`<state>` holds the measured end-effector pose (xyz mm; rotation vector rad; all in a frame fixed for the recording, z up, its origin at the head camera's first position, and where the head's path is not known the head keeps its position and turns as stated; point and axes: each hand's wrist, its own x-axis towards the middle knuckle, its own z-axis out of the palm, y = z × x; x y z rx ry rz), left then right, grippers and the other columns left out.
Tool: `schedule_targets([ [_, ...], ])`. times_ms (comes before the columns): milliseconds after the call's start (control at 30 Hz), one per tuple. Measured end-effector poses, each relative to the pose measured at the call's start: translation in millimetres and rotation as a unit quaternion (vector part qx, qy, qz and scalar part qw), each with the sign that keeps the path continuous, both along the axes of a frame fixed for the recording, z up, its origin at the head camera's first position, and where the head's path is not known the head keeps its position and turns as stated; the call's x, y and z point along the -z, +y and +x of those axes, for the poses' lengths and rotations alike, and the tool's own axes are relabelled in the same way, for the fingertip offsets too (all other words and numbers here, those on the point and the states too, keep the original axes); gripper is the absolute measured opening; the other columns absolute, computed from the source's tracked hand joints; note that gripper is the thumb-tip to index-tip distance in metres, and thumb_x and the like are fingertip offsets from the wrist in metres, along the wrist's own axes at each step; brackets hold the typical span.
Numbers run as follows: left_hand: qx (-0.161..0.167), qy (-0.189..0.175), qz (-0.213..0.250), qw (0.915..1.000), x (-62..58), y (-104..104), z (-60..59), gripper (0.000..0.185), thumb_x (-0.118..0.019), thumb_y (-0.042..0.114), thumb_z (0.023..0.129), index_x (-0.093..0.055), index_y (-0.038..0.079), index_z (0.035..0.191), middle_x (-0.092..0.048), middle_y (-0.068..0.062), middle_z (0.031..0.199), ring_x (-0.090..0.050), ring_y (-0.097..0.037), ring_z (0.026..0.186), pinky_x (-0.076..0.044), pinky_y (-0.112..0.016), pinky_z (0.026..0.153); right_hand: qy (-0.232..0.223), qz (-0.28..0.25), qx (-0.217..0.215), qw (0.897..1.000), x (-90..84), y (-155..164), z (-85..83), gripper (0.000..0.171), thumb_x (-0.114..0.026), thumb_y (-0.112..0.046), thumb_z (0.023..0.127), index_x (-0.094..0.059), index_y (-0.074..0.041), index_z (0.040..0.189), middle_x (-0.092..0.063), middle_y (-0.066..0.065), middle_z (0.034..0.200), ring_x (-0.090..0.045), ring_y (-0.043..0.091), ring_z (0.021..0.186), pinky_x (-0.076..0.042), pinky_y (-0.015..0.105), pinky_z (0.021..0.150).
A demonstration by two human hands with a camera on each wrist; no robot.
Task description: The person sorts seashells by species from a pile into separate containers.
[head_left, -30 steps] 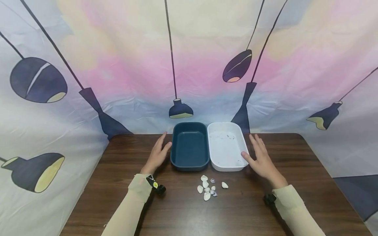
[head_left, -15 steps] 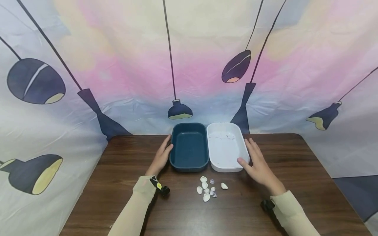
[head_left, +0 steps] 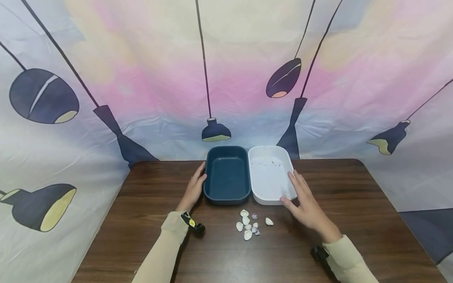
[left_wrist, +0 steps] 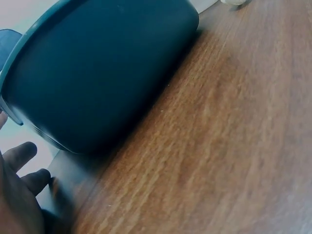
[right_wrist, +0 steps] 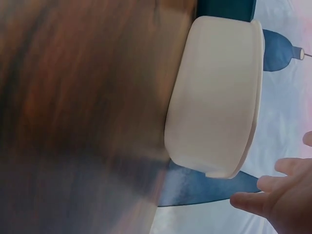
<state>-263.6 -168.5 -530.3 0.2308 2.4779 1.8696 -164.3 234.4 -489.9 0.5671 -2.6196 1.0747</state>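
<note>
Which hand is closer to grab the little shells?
Probably the right hand: its thumb hangs just beside the shells, while the left hand rests against the blue tub, farther away.

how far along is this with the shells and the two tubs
Barely begun. Done: the dark blue tub and white tub sit side by side at the table's far edge. In hand: the left hand rests against the blue tub's outer side and the right hand against the white one's; neither holds a shell. Left: all the shells lie loose on the table.
</note>
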Motion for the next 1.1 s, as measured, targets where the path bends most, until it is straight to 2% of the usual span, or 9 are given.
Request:
schedule_targets([
  [67,-0.005,0.005,-0.009,0.9999,2.6,0,0.9,0.055,-0.039,0.026,0.116,-0.026,0.018,0.170,-0.026,-0.011,0.174,-0.014,-0.033,0.161,0.006,-0.058,0.128,0.004,-0.001,-0.003,1.000,0.3,-1,2.9,0.085,-0.076,-0.024,0.098,-0.029,-0.007,0.166,-0.021,0.031,0.169,-0.016,0.058,0.154,-0.023,0.082,0.112],
  [233,-0.006,0.015,-0.023,0.9996,5.7,1,2.7,0.055,-0.039,0.027,0.116,-0.028,0.020,0.169,-0.027,-0.009,0.173,-0.014,-0.033,0.161,0.008,-0.057,0.128,0.021,-0.002,-0.007,1.000,2.7,-5,9.7,0.085,-0.078,-0.024,0.097,-0.032,-0.007,0.166,-0.025,0.031,0.168,-0.021,0.056,0.153,-0.024,0.077,0.116],
  [367,-0.005,0.023,-0.029,0.9993,6.1,2,3.4,0.055,-0.038,0.027,0.116,-0.028,0.019,0.169,-0.028,-0.010,0.173,-0.016,-0.033,0.161,0.009,-0.056,0.128,0.048,-0.009,-0.008,0.999,4.9,-7,13.4,0.084,-0.082,-0.020,0.093,-0.037,-0.005,0.163,-0.033,0.028,0.165,-0.030,0.051,0.151,-0.023,0.047,0.127],
  [467,-0.005,0.021,-0.033,0.9992,5.4,2,3.0,0.055,-0.038,0.029,0.116,-0.029,0.020,0.169,-0.027,-0.008,0.173,-0.016,-0.033,0.161,0.009,-0.055,0.128,0.064,-0.016,-0.008,0.998,4.1,-9,15.7,0.083,-0.084,-0.017,0.091,-0.041,-0.006,0.161,-0.038,0.024,0.164,-0.036,0.047,0.149,-0.021,0.030,0.125],
  [600,-0.005,0.016,-0.037,0.9992,5.0,1,1.2,0.055,-0.037,0.031,0.116,-0.027,0.022,0.170,-0.026,-0.007,0.174,-0.015,-0.031,0.161,0.009,-0.053,0.129,0.072,-0.023,-0.012,0.997,1.3,-13,18.6,0.082,-0.085,-0.015,0.089,-0.044,-0.009,0.160,-0.042,0.021,0.162,-0.041,0.044,0.147,-0.022,0.026,0.123],
  [700,-0.003,0.018,-0.039,0.9991,4.9,1,-0.2,0.055,-0.036,0.031,0.116,-0.026,0.022,0.170,-0.026,-0.006,0.174,-0.015,-0.030,0.161,0.010,-0.052,0.129,0.089,-0.035,-0.023,0.995,0.9,-16,20.2,0.079,-0.085,-0.012,0.087,-0.049,-0.008,0.157,-0.048,0.021,0.157,-0.046,0.041,0.144,-0.023,0.019,0.121],
  [833,-0.002,0.023,-0.046,0.9987,4.8,2,-0.7,0.055,-0.035,0.032,0.116,-0.026,0.024,0.170,-0.027,-0.004,0.173,-0.018,-0.028,0.161,0.010,-0.051,0.129,0.115,-0.043,-0.051,0.991,3.0,-21,22.3,0.064,-0.085,-0.008,0.087,-0.059,-0.002,0.145,-0.059,0.019,0.145,-0.056,0.033,0.134,-0.031,0.013,0.116],
  [1000,-0.001,0.028,-0.044,0.9986,6.6,3,0.2,0.054,-0.035,0.030,0.117,-0.026,0.024,0.170,-0.027,-0.004,0.173,-0.018,-0.028,0.161,0.010,-0.051,0.129,0.106,-0.038,-0.098,0.989,6.0,-26,24.5,0.037,-0.084,-0.005,0.088,-0.072,-0.009,0.123,-0.072,0.008,0.120,-0.068,0.020,0.111,-0.050,0.017,0.098],
  [1100,0.001,0.028,-0.039,0.9988,8.2,3,1.2,0.054,-0.034,0.031,0.117,-0.026,0.025,0.170,-0.027,-0.004,0.173,-0.018,-0.027,0.161,0.010,-0.050,0.129,0.094,-0.033,-0.121,0.988,8.6,-29,24.6,0.031,-0.083,-0.004,0.089,-0.074,-0.015,0.118,-0.074,0.005,0.112,-0.069,0.016,0.103,-0.054,0.021,0.091],
])
